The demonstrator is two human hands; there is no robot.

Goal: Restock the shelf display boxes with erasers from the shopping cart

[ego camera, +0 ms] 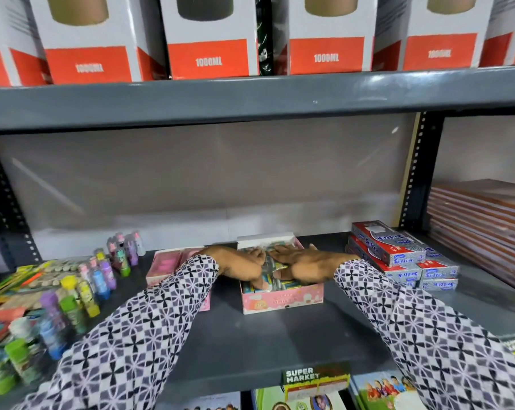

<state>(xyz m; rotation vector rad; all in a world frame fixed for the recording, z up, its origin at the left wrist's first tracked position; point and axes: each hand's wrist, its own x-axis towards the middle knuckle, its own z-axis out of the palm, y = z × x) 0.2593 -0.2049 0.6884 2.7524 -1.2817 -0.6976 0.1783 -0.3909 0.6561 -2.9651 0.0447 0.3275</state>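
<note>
Both hands lay flat in the pink display box [282, 298] on the shelf [279, 344]: left hand [244, 264] and right hand [306, 263], each grip spread over the erasers [275, 281]

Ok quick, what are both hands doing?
Left hand: open, fingers pressing erasers in the pink box.
Right hand: open, flat on the erasers.

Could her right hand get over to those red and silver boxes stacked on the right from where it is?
Probably yes. The right hand lies flat in the pink display box, and the red and silver boxes sit just beside it, nothing between.
</note>
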